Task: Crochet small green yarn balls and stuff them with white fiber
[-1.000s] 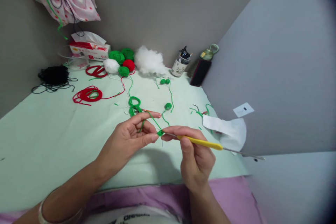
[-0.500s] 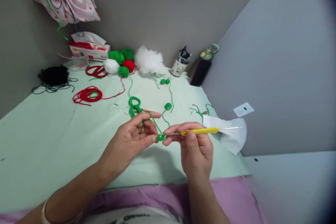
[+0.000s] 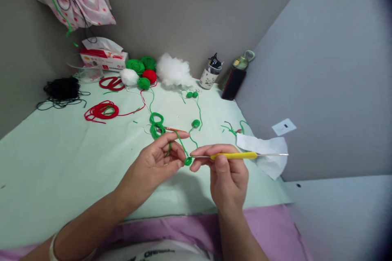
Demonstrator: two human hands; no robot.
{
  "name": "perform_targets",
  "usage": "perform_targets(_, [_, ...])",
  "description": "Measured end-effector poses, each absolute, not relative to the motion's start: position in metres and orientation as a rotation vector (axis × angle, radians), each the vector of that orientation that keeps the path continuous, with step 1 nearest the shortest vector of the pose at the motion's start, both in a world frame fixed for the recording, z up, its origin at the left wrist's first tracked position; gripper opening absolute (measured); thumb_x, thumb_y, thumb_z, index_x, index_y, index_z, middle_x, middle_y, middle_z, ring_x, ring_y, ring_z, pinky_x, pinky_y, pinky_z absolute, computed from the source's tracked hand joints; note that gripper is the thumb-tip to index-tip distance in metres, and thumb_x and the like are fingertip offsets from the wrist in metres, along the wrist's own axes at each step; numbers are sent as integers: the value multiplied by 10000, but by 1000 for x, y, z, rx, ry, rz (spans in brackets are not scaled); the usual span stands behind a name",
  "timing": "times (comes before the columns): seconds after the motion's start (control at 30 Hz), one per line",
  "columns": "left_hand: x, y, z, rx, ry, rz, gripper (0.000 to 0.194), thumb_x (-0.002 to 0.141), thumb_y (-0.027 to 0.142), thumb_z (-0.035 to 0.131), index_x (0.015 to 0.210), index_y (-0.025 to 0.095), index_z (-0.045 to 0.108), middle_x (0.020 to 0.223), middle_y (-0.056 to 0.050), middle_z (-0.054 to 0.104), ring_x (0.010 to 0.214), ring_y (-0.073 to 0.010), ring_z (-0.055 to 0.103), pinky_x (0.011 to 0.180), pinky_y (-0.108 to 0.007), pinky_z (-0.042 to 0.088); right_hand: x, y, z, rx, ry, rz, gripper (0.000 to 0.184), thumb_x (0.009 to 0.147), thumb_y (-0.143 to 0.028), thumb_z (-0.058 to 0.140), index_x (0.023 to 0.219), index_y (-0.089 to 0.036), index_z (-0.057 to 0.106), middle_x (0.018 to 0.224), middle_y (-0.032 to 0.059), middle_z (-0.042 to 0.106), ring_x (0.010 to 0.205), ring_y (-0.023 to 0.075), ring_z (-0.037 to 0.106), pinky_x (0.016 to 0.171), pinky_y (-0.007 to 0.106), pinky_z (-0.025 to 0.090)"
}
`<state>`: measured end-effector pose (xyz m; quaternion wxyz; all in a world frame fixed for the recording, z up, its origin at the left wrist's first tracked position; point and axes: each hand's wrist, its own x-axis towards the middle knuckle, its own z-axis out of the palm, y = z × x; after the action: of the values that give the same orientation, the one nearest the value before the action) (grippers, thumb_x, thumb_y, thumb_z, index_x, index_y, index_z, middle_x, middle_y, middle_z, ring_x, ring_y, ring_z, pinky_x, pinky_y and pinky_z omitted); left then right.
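Observation:
Between thumb and fingertips, my left hand (image 3: 157, 159) pinches a small green crochet piece (image 3: 188, 161). Green yarn (image 3: 182, 142) runs from the piece up over my raised left index finger. My right hand (image 3: 228, 171) grips the yellow handle of a crochet hook (image 3: 235, 155), whose metal tip meets the piece; its other metal end points right. Just beyond my left hand lie a looped coil of green yarn (image 3: 157, 118) and a thin orange stick (image 3: 174, 129). A small green crocheted ball (image 3: 196, 123) with a yarn tail rests past my fingertips.
Along the back stand a tissue box (image 3: 105, 60), yarn balls (image 3: 136, 66), white stuffing (image 3: 174, 70), a pen cup (image 3: 210, 77), a bottle (image 3: 241, 62) and a phone (image 3: 234, 84). Red scissors (image 3: 112, 83), red yarn (image 3: 105, 111) and black yarn (image 3: 63, 89) lie left; white paper (image 3: 271, 153) lies right.
The hook's rear end has swung up from a downward slant to nearly level, then dipped slightly. The green piece has turned a little in my left fingers and shows a ring shape.

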<state>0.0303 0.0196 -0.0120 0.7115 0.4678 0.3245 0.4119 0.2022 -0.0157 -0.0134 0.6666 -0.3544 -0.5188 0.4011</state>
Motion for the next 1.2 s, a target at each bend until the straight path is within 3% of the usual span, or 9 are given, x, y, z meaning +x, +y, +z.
perform_targets(0.27, [33, 18, -12, 1026, 719, 906, 347, 922, 189, 690, 1251, 298, 671, 918, 15, 633, 923, -137, 611, 912, -256, 486, 194, -17, -15, -842, -1154, 825, 167, 1050, -276, 513, 1011, -201, 656, 962, 61, 785, 649, 147, 744, 618, 309, 643])
perform_targets(0.43, [31, 17, -9, 1017, 698, 916, 300, 942, 331, 697, 1240, 292, 695, 911, 3, 657, 939, -167, 637, 938, -298, 487, 192, -22, -18, -858, -1219, 654, 198, 1054, -207, 475, 1072, -219, 671, 1008, 62, 765, 706, 148, 744, 650, 325, 655])
perform_targets(0.53, [34, 16, -6, 975, 712, 924, 335, 889, 382, 766, 1205, 286, 714, 885, 9, 641, 904, -164, 641, 916, -302, 510, 193, -25, -23, -850, -1336, 510, 241, 1042, -157, 465, 1143, -237, 669, 1038, 73, 760, 827, 180, 748, 700, 365, 658])
perform_targets(0.7, [40, 15, -3, 899, 727, 933, 367, 815, 292, 842, 1158, 261, 714, 858, 14, 652, 901, -164, 653, 879, -299, 541, 195, -29, -31, -869, -1518, 315, 301, 1008, -112, 507, 1229, -250, 659, 1087, 89, 773, 1037, 231, 736, 783, 406, 652])
perform_targets(0.8, [39, 15, -6, 893, 711, 911, 390, 833, 296, 825, 1201, 264, 699, 898, 6, 661, 924, -168, 661, 899, -308, 528, 193, -27, -28, -857, -1438, 401, 256, 1022, -142, 501, 1182, -243, 674, 1066, 84, 775, 973, 217, 749, 727, 370, 649])
perform_targets(0.97, [33, 17, -9, 930, 742, 886, 394, 860, 304, 801, 1237, 282, 691, 890, 20, 634, 895, -143, 611, 885, -273, 476, 196, -18, -17, -842, -1173, 801, 189, 1059, -246, 484, 1021, -224, 668, 972, 41, 787, 664, 136, 734, 658, 312, 634])
perform_targets(1.07, [32, 19, -9, 943, 747, 882, 363, 862, 295, 797, 1212, 283, 703, 862, 28, 606, 867, -137, 586, 846, -261, 463, 201, -15, -15, -842, -1162, 880, 194, 1059, -277, 492, 990, -207, 660, 938, 45, 788, 660, 143, 738, 655, 312, 632])
perform_targets(1.2, [32, 19, -6, 972, 756, 910, 357, 862, 297, 793, 1207, 272, 706, 877, 15, 602, 884, -155, 586, 856, -274, 472, 203, -17, -15, -875, -1321, 699, 189, 1050, -225, 484, 1046, -222, 673, 972, 55, 770, 752, 166, 746, 676, 337, 641])
